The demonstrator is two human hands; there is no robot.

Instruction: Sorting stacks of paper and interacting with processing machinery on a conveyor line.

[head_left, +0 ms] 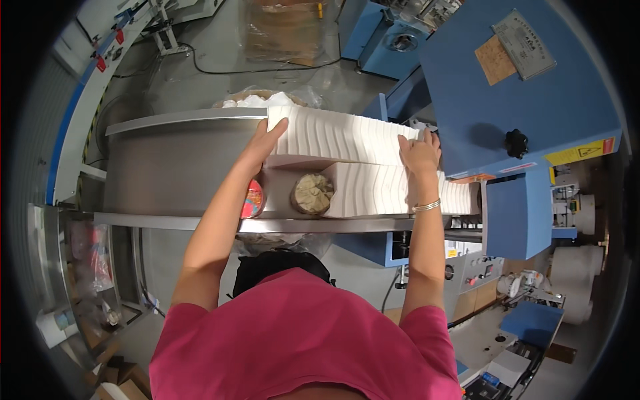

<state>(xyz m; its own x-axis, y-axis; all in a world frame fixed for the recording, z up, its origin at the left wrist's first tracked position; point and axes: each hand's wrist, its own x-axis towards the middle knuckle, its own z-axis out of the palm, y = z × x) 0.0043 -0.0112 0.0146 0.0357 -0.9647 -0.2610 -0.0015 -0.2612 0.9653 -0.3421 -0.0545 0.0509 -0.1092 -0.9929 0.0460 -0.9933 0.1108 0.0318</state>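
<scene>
Well, nearest is the pink shirt, and from its sleeves two bare forearms reach over the metal worktop. Along the worktop's near edge runs a near white row of thin, rippling pieces (paper, by the look of it, though I couldn't swear to it). A round, cloth-like bundle sits right at that row's left end, and a red round object peeks out beside the left forearm.

Behind it, by the far edge, lies the far white row, between the person's hands. The left hand is at its left end, thumb spread from fingers; the right hand rests wide on its right part. How firmly either presses, I can't tell.

I'd judge both rows largely lined up, the far one still being handled; what remains doesn't show. Off the worktop's right end stands a blue machine; past the far edge, flat brown cardboard lies on the floor.
</scene>
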